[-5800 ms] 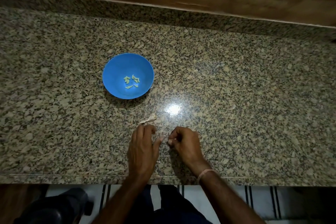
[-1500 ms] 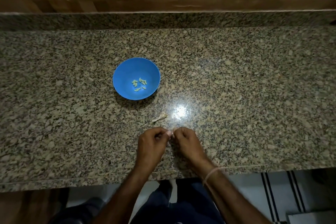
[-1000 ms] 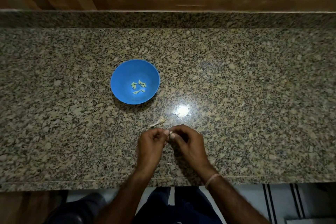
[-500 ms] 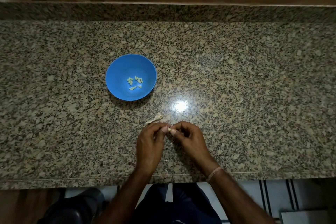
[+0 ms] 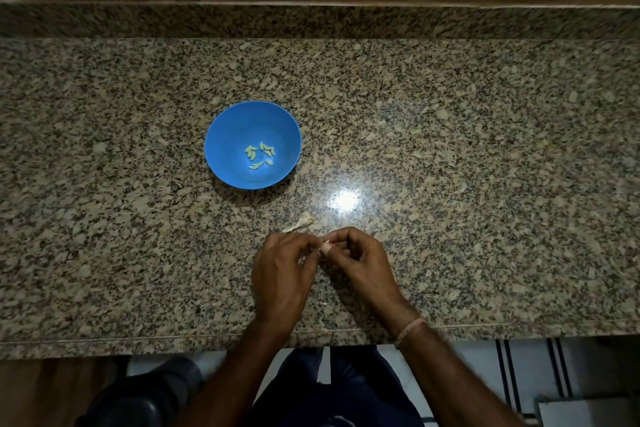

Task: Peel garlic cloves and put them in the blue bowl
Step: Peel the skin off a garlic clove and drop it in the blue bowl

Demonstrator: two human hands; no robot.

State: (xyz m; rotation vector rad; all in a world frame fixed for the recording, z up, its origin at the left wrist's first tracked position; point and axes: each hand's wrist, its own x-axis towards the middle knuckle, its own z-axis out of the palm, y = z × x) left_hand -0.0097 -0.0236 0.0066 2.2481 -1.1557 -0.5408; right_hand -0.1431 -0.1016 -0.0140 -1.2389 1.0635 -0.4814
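Pinching a garlic clove point(image 5: 325, 247) with curled fingertips of left hand point(image 5: 282, 274) and right hand point(image 5: 363, 267) together (peel scrap point(image 5: 300, 223) on counter point(image 5: 485, 149) just beyond); peeled cloves point(image 5: 260, 155) in blue bowl point(image 5: 225, 140).

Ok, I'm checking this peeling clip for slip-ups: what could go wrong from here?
The small pale garlic clove is only pinched between the left hand and right hand; it might slip off the near edge of the speckled granite counter. The loose papery peel beside them could end up in the round blue bowl.
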